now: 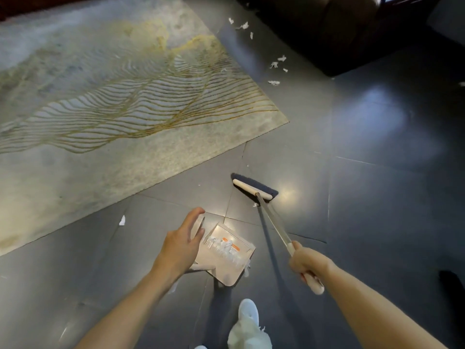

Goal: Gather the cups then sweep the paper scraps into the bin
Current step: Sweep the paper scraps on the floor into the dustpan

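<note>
White paper scraps (221, 246) sit in the dustpan (226, 275) at my feet, more by the sofa (339, 34). My right hand (307, 263) grips the broom (251, 188); my left hand (181, 241), fingers spread wide, should lift the dustpan level.

A home living room. A large patterned rug (113, 96) lies on glossy dark floor tiles (377, 159). A dark leather sofa (339, 28) stands just beyond it.

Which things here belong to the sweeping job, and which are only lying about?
Job: cream-headed broom with dark bristles, held by the right hand; pale plastic dustpan beside the left hand; torn white paper scraps on the dark floor.
Not the job: grey rug with gold lines; dark sofa; white shoe.
</note>
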### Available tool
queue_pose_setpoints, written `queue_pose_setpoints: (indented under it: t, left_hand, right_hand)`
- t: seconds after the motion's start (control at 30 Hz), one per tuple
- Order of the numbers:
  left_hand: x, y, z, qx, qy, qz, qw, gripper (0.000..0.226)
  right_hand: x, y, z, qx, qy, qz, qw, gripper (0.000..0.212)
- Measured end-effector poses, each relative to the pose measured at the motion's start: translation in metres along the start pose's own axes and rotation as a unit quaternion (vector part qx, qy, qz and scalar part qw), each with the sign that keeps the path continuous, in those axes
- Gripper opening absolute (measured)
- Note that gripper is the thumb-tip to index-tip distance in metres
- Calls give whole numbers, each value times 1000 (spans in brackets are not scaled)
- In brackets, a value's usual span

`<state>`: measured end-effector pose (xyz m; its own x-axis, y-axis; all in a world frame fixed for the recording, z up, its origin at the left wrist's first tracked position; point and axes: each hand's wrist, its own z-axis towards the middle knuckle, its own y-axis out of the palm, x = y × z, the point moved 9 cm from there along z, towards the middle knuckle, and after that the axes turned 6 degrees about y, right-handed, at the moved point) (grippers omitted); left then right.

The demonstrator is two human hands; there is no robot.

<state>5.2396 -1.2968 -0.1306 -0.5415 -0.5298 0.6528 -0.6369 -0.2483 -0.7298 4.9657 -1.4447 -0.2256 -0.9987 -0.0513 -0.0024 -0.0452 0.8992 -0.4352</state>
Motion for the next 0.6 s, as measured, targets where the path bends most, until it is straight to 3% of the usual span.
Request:
queue_pose_setpoints:
  t: [0.3,0.47,0.6]
  left_hand:
    - [-14,-3,-92,9,41,28,999,32]
    - [-23,-14,-124,21,40,18,999,30]
    - [-23,-18,-136,31,36,8,999,29]
  right_hand:
    - [40,120,-106,-53,0,-7,999,79]
    - [55,138,-159,-46,-40,41,997,37]
    - [61,136,-172,-3,-52,57,997,53]
